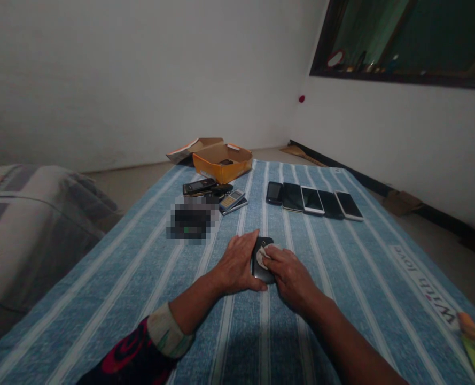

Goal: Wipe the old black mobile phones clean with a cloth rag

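Observation:
My left hand (237,264) grips the side of a black smartphone (258,274), which lies low over the blue striped cloth. My right hand (291,279) presses a small white wiping cloth (263,258) onto the phone's face, and the fingers hide most of that face. A row of several smartphones (313,200) lies ahead and to the right, apart from both hands. Ahead and to the left is a small heap of old keypad phones (215,193). Beside it sits a pixelated, blurred dark object (193,219).
The things lie on a blue-and-white striped cloth (149,278) that has "With love" printed near its right edge. An open orange cardboard box (222,161) stands at the far end. A grey striped cushion or bedding (32,224) is on the left, and walls rise behind.

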`<action>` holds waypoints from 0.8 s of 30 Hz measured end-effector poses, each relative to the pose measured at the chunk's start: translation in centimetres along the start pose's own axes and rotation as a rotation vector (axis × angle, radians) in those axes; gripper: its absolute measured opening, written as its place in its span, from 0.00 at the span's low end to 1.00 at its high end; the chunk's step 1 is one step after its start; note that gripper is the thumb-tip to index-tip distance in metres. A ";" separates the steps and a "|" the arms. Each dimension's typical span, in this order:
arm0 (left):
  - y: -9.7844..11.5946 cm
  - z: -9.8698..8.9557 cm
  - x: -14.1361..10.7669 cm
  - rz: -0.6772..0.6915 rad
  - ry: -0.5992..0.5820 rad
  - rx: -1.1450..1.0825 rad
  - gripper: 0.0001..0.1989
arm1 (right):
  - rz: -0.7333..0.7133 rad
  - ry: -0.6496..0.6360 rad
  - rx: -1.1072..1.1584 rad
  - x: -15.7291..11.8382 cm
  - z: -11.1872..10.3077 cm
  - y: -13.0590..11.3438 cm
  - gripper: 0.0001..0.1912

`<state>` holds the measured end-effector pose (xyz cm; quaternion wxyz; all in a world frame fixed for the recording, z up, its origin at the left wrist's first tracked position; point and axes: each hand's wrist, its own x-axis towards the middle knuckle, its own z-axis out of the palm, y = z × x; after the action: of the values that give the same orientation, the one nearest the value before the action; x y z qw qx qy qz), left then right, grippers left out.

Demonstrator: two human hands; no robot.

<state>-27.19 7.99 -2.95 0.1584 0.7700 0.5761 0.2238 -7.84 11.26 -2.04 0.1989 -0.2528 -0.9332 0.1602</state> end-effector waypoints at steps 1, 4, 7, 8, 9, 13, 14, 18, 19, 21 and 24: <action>0.0 0.0 0.0 0.001 -0.001 -0.001 0.66 | 0.000 -0.004 -0.009 -0.5 0.2 -0.2 0.17; 0.0 0.0 0.0 -0.004 -0.006 0.003 0.65 | 0.019 -0.020 -0.079 -2.0 1.0 -0.9 0.21; 0.0 0.1 0.0 0.004 0.004 0.014 0.63 | 0.071 -0.021 -0.158 -2.5 1.9 -1.8 0.24; 0.0 0.2 0.0 0.008 0.008 0.016 0.63 | 0.089 -0.021 -0.173 -2.3 2.0 -2.0 0.25; 0.0 0.2 0.0 0.008 0.009 0.017 0.63 | 0.107 -0.023 -0.181 -1.9 2.1 -2.2 0.26; 0.2 0.1 -0.1 0.001 0.000 0.011 0.64 | 0.164 -0.015 -0.178 -0.2 1.8 -2.3 0.26; 0.3 0.0 -0.1 0.000 0.000 0.010 0.65 | 0.164 -0.009 -0.170 -0.2 1.8 -2.2 0.26; 0.4 -0.1 0.0 -0.009 -0.007 0.014 0.65 | 0.128 -0.003 -0.153 -1.9 2.0 -2.0 0.24; 0.4 -0.1 0.0 -0.013 -0.011 0.016 0.65 | 0.124 0.003 -0.162 -2.3 2.1 -1.9 0.26; 0.4 -0.1 0.1 -0.015 -0.016 0.016 0.65 | 0.117 0.012 -0.177 -2.7 2.3 -1.7 0.28; 0.3 0.0 0.2 -0.006 -0.027 0.011 0.65 | 0.126 0.028 -0.169 -1.8 2.4 -0.9 0.25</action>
<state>-26.93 8.09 -2.78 0.1626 0.7720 0.5776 0.2097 -7.84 9.05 -4.24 0.1794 -0.3288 -0.9229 0.0897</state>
